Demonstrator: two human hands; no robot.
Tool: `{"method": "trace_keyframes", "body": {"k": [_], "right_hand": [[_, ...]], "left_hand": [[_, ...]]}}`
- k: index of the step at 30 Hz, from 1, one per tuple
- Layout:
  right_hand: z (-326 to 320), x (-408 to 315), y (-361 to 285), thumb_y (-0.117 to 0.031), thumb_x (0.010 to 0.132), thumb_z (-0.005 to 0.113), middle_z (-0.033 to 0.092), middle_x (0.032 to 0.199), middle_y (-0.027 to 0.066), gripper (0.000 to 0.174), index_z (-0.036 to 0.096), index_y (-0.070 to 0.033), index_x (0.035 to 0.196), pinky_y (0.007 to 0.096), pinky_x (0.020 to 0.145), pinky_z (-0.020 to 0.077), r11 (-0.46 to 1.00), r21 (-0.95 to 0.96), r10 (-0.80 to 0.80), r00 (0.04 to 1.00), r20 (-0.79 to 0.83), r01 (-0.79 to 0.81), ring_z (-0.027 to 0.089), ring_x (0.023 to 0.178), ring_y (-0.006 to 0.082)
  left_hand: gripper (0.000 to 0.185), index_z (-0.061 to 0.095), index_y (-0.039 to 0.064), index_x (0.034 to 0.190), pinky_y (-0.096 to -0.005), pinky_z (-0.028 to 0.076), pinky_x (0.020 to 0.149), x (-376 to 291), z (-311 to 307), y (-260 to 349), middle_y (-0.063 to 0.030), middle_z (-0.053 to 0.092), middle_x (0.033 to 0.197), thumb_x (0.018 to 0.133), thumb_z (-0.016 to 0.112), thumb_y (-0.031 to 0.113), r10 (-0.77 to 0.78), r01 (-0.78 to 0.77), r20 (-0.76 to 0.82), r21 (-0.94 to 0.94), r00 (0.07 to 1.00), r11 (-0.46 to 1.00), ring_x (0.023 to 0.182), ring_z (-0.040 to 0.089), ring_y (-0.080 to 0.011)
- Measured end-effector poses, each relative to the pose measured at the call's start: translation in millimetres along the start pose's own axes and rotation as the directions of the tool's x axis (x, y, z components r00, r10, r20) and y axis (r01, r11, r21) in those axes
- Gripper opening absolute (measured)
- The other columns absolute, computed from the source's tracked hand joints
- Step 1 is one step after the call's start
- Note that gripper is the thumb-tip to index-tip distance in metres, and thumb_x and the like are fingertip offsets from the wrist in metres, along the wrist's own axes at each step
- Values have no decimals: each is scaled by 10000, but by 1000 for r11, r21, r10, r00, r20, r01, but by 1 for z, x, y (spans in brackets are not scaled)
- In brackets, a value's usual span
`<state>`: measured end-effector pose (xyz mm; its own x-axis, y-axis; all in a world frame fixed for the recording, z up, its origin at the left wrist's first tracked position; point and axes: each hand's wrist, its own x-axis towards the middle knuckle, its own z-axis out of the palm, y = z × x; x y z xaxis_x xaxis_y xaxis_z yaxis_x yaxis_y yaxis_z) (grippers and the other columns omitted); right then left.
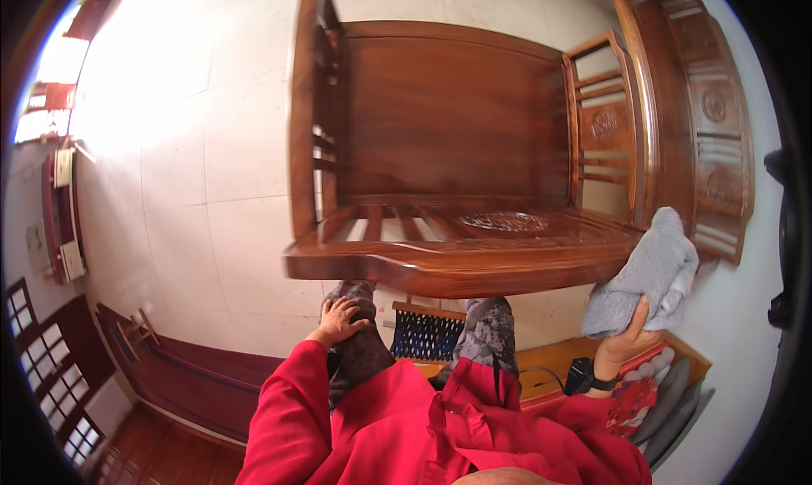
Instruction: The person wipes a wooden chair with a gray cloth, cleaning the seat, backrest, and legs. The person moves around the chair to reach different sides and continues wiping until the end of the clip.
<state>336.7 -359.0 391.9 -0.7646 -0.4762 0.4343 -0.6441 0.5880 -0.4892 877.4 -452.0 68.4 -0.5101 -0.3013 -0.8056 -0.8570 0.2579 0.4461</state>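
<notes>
My right hand [627,343] grips a grey plush cloth [653,276] at the right end of the top rail of a wooden armchair [444,269]. Part of the cloth hides the rail's corner; whether it touches the wood I cannot tell. The chair is polished reddish-brown wood with a broad flat seat [453,117], slatted sides and a carved round panel in its back. Its back faces me, across my knees. My left hand [342,320] rests on my left knee, fingers spread, holding nothing.
Beyond the chair's right arm stands a long wooden bench [717,130] with carved panels, along the white wall [742,333]. Between my legs is a low stool [426,334] with a dark woven seat. Pale floor tiles [177,231] spread leftward to a dark red cabinet [190,383].
</notes>
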Motion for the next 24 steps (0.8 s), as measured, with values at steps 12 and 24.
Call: {"method": "trace_keyframes", "body": {"k": [12, 24], "right_hand": [[32, 7, -63, -161, 962, 704, 604, 1390, 262, 544, 519, 91, 1408, 450, 1112, 400, 978, -196, -57, 992, 112, 79, 571, 1277, 407], [36, -9, -58, -172, 954, 717, 610, 1371, 257, 526, 548, 81, 1382, 476, 1085, 424, 914, -405, -32, 999, -2, 28, 576, 1233, 428]], "left_hand": [[507, 680, 130, 1328, -425, 494, 1061, -111, -36, -95, -164, 681, 1324, 965, 660, 484, -97, 118, 67, -601, 993, 790, 1268, 623, -335], [476, 683, 122, 1303, -459, 506, 1047, -108, -138, -186, -152, 697, 1300, 976, 602, 458, -190, 208, 93, -249, 977, 946, 1236, 634, -350]]}}
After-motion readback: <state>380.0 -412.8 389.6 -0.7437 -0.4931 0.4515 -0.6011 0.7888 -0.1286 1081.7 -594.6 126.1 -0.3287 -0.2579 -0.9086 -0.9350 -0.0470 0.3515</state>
